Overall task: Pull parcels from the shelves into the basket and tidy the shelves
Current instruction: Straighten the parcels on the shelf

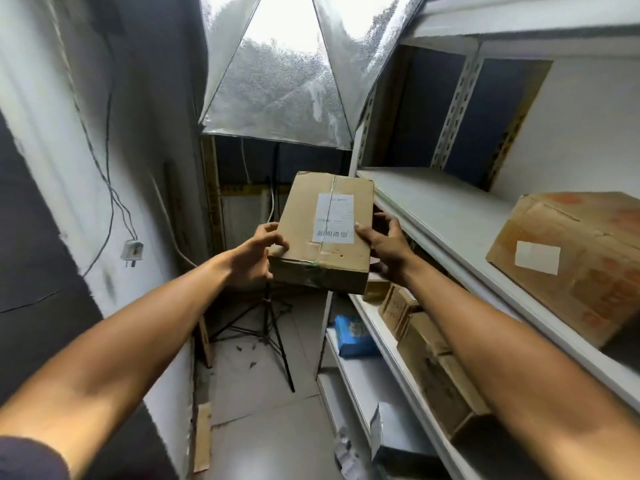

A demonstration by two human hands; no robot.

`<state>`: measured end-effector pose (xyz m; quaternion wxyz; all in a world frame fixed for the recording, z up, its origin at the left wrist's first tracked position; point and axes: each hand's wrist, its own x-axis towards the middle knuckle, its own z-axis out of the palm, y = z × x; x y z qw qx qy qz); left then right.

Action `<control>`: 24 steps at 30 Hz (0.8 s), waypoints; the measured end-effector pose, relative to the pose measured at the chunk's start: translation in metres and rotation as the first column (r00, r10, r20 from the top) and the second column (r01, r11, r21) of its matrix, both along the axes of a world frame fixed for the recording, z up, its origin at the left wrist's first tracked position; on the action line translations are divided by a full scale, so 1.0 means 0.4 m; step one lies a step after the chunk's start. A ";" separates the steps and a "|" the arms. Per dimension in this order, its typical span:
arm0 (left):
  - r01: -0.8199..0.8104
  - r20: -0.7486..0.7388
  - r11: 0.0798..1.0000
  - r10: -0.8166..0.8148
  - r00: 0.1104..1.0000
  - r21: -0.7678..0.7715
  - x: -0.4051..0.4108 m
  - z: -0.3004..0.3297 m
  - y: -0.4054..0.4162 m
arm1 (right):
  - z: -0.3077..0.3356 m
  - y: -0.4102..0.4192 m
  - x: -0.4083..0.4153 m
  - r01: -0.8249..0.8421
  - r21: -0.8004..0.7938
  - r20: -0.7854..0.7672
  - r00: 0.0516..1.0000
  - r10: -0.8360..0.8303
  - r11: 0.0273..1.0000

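I hold a brown cardboard parcel [322,233] with a white label in the air, just left of the white shelf unit's [446,216] front edge. My left hand [258,258] grips its near left corner. My right hand [382,244] clasps its right side, fingers partly spread by the shelf edge. On that same shelf, to the right, rests a larger cardboard box [575,261] with orange print and a blank white sticker. No basket is in view.
Several brown boxes [433,358] stand on the shelf below, a blue packet [353,336] lies one level lower, and small packets lie near the floor. A softbox light [277,71] on a black tripod [266,327] fills the narrow aisle's end. Cables and a plug [131,252] hang on the left wall.
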<state>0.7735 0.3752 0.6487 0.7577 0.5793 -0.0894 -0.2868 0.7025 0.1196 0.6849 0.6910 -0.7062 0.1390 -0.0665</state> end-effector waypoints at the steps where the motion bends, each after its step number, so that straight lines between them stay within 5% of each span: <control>1: -0.035 -0.003 0.998 0.035 0.999 0.042 -0.013 -0.005 0.021 | -0.010 0.012 -0.008 -0.019 -0.013 -0.014 1.000 0.019 1.000; 9: -0.210 0.227 0.919 0.138 0.964 0.334 -0.176 -0.085 0.149 | -0.119 0.097 -0.073 -0.221 -0.028 -0.125 0.968 0.216 0.975; 15: -0.254 0.179 0.876 0.196 0.964 0.409 -0.371 -0.185 0.278 | -0.171 0.200 -0.171 -0.431 -0.088 -0.230 0.886 0.403 0.898; 24: -0.430 0.019 0.784 0.472 0.881 0.448 -0.842 -0.343 0.497 | -0.309 0.454 -0.360 -0.801 -0.086 -0.473 0.556 0.684 0.592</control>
